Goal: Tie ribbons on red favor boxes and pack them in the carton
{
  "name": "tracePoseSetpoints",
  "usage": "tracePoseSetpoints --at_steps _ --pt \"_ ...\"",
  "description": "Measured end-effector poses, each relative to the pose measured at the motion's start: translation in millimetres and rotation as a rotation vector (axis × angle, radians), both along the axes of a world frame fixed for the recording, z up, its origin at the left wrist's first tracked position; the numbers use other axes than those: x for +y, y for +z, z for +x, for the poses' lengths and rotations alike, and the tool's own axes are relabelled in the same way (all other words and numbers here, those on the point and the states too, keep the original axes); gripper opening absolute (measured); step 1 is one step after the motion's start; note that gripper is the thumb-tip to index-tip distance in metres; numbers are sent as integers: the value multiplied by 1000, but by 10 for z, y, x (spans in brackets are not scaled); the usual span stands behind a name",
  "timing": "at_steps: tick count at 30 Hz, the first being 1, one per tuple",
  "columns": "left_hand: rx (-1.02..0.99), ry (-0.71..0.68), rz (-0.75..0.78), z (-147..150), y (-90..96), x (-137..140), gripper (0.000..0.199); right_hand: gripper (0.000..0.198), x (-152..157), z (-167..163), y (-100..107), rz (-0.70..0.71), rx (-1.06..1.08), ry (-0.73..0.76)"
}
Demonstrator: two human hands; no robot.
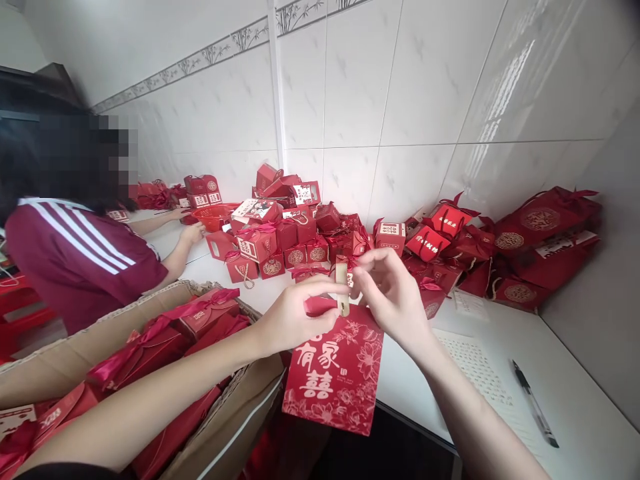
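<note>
My left hand pinches the top edge of a flat red paper bag with white characters and flower print, held over the counter's front edge. My right hand grips the bag's top from the other side, fingers around a small pale tan piece that stands upright at the bag's mouth. Both forearms reach in from the bottom of the view.
A cardboard box of red ribboned bags sits at lower left. Piles of red gift boxes and red bags line the tiled wall. A pen and printed sheet lie on the white counter. Another person in a maroon shirt works at left.
</note>
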State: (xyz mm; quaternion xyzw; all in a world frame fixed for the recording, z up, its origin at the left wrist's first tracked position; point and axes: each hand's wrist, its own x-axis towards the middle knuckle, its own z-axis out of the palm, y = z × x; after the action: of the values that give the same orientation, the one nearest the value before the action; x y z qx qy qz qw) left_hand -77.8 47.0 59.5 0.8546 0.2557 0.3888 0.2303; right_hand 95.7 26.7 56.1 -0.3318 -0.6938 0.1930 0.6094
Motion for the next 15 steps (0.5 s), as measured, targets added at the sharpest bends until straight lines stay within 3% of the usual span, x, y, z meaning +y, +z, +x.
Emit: tracePoseSetpoints --at_steps 3,5,15 --pt "-14 20 -51 -2 22 -24 39 13 -140 33 -34 253 -283 -58" --pt "-21 26 -49 4 52 -44 40 19 -202 46 -46 328 -422 -65" --pt "-43 2 35 31 82 -129 37 13 -239 57 -107 343 -418 -119"
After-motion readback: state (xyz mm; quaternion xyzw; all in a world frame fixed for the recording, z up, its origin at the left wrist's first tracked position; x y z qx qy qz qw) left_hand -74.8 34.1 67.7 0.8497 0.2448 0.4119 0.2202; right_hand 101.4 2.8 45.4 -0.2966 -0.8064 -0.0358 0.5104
